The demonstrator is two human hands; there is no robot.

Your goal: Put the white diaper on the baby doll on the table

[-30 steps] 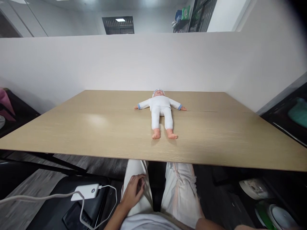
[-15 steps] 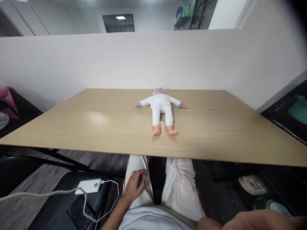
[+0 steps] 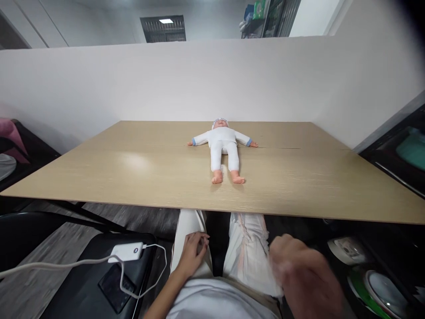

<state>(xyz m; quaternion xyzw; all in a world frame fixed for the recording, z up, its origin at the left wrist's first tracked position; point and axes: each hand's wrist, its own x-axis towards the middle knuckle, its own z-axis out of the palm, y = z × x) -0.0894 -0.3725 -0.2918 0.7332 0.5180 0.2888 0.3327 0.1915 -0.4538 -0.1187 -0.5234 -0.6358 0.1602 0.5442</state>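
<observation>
A baby doll point(image 3: 224, 137) in white clothes with blue cuffs and a patterned cap lies on its back on the wooden table point(image 3: 159, 177), arms spread and feet toward me. On my left thigh rests my left hand point(image 3: 193, 252), fingers loosely bent and slightly apart, nothing in it. A white diaper point(image 3: 245, 252) with pinkish ruffled edges lies along my right thigh. Beside it, raised close to the camera, my right hand point(image 3: 302, 274) is smeared by motion; its fingers look curled, and whether it touches the diaper or holds anything is unclear.
To the left a black chair point(image 3: 83, 283) carries a white power bank point(image 3: 125, 252) with a cable and a dark phone point(image 3: 116, 285). A low white wall point(image 3: 166, 84) stands behind the table. At lower right are round containers point(image 3: 381, 292), partly in shadow.
My right hand has come up and leftward from the lower right corner to beside the diaper. My left hand stays on the thigh. The doll lies as before; the view has shifted slightly.
</observation>
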